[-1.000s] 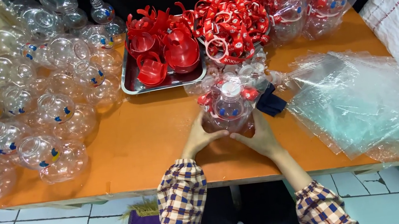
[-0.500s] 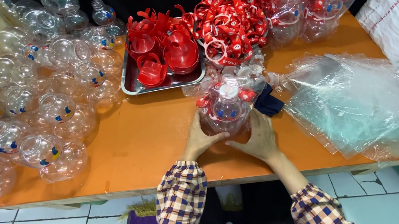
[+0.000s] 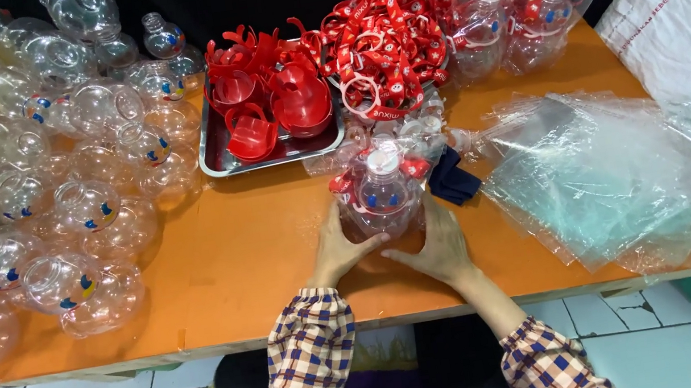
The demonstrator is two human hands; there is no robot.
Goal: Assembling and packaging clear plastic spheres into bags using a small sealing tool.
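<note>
A clear round plastic bottle point(image 3: 382, 198) with a white neck, red side parts and a blue and red printed face stands on the orange table point(image 3: 257, 269), wrapped in a clear bag. My left hand point(image 3: 342, 248) presses its left side. My right hand point(image 3: 438, 239) cups its right side and front. Both hands touch the bagged bottle near the table's front middle.
Many empty clear bottles point(image 3: 86, 203) are piled at the left. A metal tray point(image 3: 218, 153) holds red caps, beside a heap of red straps point(image 3: 383, 44). Bagged bottles point(image 3: 509, 9) stand at the back, clear bags point(image 3: 613, 174) lie right, and a white sack point(image 3: 690, 19) is far right.
My hands have stayed on the bagged bottle, shifting slightly around its base. The bottle has hardly moved.
</note>
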